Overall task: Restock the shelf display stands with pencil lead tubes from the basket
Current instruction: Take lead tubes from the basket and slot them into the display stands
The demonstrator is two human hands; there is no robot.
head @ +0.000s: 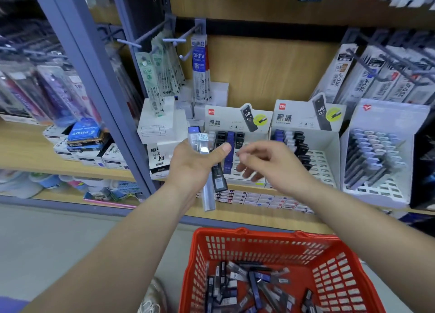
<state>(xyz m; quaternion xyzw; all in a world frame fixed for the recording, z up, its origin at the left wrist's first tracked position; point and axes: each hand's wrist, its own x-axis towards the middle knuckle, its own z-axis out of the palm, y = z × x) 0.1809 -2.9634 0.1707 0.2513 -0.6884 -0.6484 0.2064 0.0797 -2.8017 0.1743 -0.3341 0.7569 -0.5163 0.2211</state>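
1. Our left grip (pixel 193 169) clasps a bundle of lead tubes (pixel 204 145), thumb pressed across them.
2. Our right grip (pixel 270 164) hangs loosely spread, holding nothing, just before the display stand (pixel 237 120) on the shelf.
3. Below, the red basket (pixel 259 241) holds loose tubes (pixel 247 282).

basket (pixel 259 233) cut off below, right fingers (pixel 246 171) blurred

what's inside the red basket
The red basket holds a loose heap of pencil lead tubes, black, blue and clear, lying crisscross on its bottom. Anything under the heap is covered, and the picture's lower edge cuts off the near part.
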